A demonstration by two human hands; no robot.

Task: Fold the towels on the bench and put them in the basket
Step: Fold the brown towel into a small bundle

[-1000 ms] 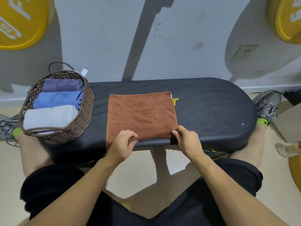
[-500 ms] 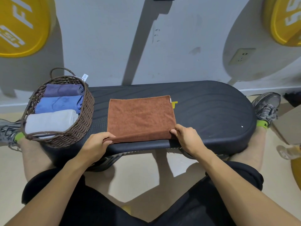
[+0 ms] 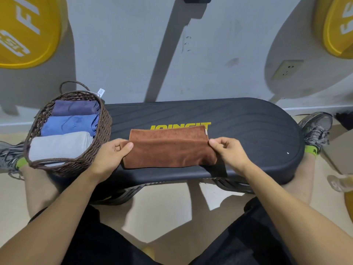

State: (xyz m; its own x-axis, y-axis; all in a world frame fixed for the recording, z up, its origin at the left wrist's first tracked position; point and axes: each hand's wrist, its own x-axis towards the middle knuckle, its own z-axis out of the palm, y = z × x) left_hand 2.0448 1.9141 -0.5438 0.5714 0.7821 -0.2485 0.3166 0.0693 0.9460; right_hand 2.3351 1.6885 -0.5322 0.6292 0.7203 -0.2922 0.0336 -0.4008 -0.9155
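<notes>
A brown towel lies on the black bench, its near half lifted and doubled over toward the far edge. My left hand pinches the towel's left corner and my right hand pinches its right corner. A woven brown basket stands on the bench's left end. Inside it are three folded towels: a grey one nearest, a blue one in the middle and a dark purple one at the back.
A grey wall with a power socket rises right behind the bench. Yellow discs hang at both upper corners. My legs and grey shoes straddle the bench. A clear bottle lies on the floor at the right.
Both hands took the towel's near edge and carried it up and away from me, folding the towel in half. Yellow lettering on the bench is now uncovered.
</notes>
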